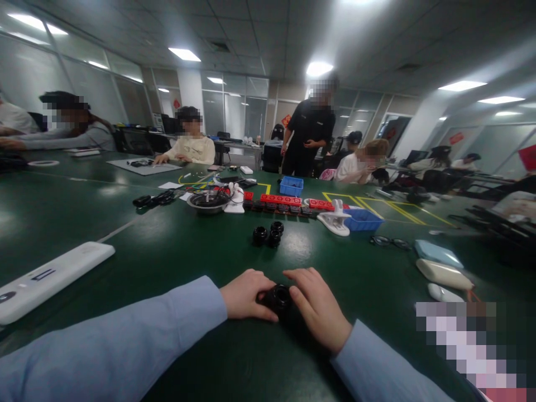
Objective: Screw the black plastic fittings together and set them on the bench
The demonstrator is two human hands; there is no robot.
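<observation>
My left hand is closed around the left side of a glossy black ring-shaped part, which is low over the green table. Its thumb lies along the near side. My right hand is at the part's right side, fingers stretched forward and thumb close to the rim. Whether that thumb touches the part, I cannot tell. Farther out on the table stand several similar black ring-shaped parts in a tight cluster.
Behind the cluster runs a row of red blocks between white clip stands, with blue bins nearby. A long white device lies left. Glasses and cases lie right. Other people are across the room.
</observation>
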